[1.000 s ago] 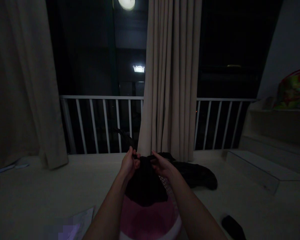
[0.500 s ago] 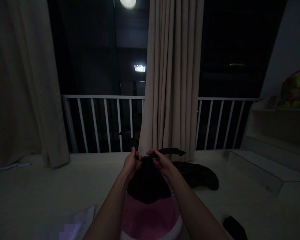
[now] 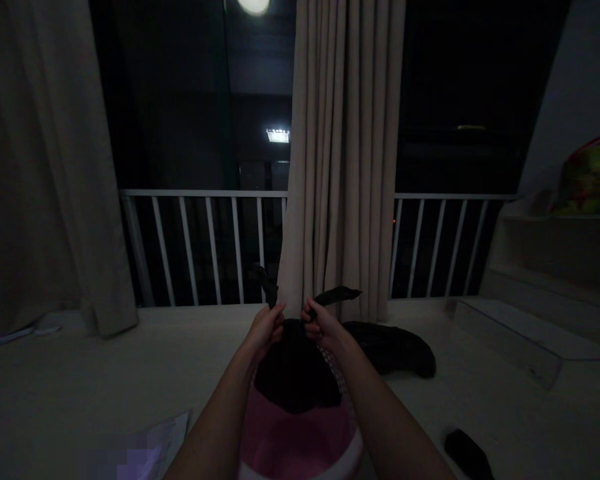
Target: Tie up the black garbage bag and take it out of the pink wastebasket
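Note:
A black plastic bag hangs from my two hands over a pink bin, which has a pale rim and a perforated side. My left hand is closed around one gathered end of the bag, and a loose strip sticks up past the fingers. Level with it, my right hand pinches the other end, whose tail points out to the right. Between the hands the bag's top edge is stretched. Its lower part covers the far side of the bin's opening.
Another black bag lies on the floor behind my right forearm. A small dark object rests at lower right, near a clear box. A flat sheet lies at left. Beyond are a curtain and a white railing.
My hands have moved slightly apart. The left strip now stands more upright, and the right tail has shifted left and up a little.

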The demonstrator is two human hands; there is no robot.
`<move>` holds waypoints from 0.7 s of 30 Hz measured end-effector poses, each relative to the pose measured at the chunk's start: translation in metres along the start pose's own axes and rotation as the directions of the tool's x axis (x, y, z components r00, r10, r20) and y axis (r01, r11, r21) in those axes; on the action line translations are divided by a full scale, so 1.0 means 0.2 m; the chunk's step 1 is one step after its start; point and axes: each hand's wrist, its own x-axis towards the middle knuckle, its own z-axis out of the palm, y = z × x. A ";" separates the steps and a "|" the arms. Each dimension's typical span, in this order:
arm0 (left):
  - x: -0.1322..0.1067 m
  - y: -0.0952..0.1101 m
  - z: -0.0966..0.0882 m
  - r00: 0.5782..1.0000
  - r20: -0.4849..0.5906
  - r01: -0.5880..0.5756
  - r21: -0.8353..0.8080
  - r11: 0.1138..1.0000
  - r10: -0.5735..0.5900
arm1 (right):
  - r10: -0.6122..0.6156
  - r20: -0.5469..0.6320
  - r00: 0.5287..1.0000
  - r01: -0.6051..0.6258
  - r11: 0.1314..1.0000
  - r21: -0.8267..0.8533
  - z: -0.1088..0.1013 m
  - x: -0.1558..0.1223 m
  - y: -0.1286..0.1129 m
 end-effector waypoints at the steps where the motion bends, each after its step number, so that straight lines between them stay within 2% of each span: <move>1: 0.00 0.00 0.00 1.000 -0.001 -0.002 0.013 1.000 0.002 | 0.007 0.008 1.000 -0.007 1.000 -0.013 0.00 0.00 0.00; 4: 0.00 0.00 0.00 1.000 -0.016 0.010 0.022 1.000 -0.010 | 0.007 0.011 1.000 -0.007 0.999 -0.050 0.00 0.00 0.01; 9: 0.02 0.00 -0.02 0.999 -0.020 0.041 -0.013 0.999 -0.041 | -0.035 -0.094 0.995 0.028 0.997 -0.070 0.02 -0.01 0.01; 21: -0.02 0.01 0.02 0.998 -0.028 0.059 0.098 0.993 -0.057 | 0.011 -0.077 0.997 -0.022 0.989 -0.145 0.02 0.00 0.01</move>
